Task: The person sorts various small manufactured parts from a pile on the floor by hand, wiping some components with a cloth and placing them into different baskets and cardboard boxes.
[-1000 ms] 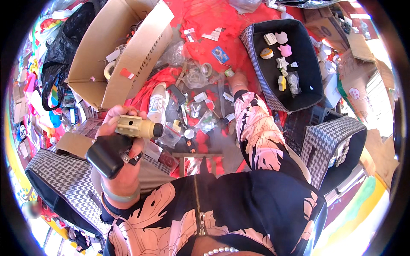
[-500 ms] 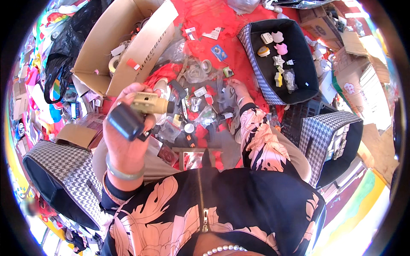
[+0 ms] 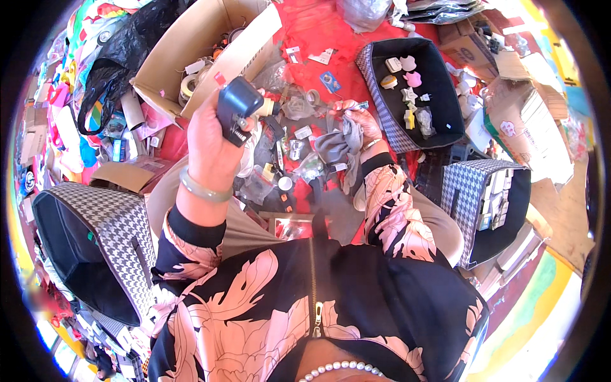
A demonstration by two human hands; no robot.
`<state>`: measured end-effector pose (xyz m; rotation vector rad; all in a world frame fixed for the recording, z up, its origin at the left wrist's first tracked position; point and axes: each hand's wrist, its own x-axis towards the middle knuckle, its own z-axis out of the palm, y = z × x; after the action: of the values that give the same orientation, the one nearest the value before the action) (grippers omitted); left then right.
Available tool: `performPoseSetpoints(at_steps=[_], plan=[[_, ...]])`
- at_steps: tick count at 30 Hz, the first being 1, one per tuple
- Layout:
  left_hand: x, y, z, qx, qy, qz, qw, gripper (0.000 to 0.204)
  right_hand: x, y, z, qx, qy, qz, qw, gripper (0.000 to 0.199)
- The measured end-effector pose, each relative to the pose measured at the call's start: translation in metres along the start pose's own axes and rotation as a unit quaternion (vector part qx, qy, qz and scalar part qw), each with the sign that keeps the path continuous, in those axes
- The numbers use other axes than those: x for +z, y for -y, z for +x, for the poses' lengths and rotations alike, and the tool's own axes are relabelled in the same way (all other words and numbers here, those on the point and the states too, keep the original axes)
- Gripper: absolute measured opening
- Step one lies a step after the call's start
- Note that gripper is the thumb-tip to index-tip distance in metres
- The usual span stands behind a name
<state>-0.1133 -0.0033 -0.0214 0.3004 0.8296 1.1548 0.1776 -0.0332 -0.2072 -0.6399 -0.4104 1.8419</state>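
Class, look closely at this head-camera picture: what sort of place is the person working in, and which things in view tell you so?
Probably a small-goods sorting or packing spot on the floor. Small packaged items lie scattered on a red sheet, houndstooth fabric bins hold sorted pieces, and an open cardboard box stands beside the person's left hand.

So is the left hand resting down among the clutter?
No, the left hand is raised above the clutter, gripping a dark handheld tool.

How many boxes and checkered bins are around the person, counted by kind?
Checkered fabric bins: 3
Open cardboard boxes: 1
Total: 4
The left hand holds a dark tool.
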Motion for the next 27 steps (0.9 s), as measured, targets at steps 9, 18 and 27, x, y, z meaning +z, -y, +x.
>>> performPoseSetpoints(at_steps=[9,18,27], plan=[[-0.005,-0.001,0.006,0.021,0.016,-0.006,1.000,0.027,-0.026,-0.024,-0.028,0.046,-0.161,-0.044,0.985,0.015],[-0.005,-0.007,0.002,0.014,0.056,-0.024,0.998,0.026,-0.008,-0.034,-0.042,0.026,-0.244,-0.114,0.963,0.014],[-0.016,-0.007,0.005,0.034,0.072,-0.011,0.997,0.024,-0.017,-0.045,-0.054,0.038,-0.282,-0.195,0.939,0.014]])
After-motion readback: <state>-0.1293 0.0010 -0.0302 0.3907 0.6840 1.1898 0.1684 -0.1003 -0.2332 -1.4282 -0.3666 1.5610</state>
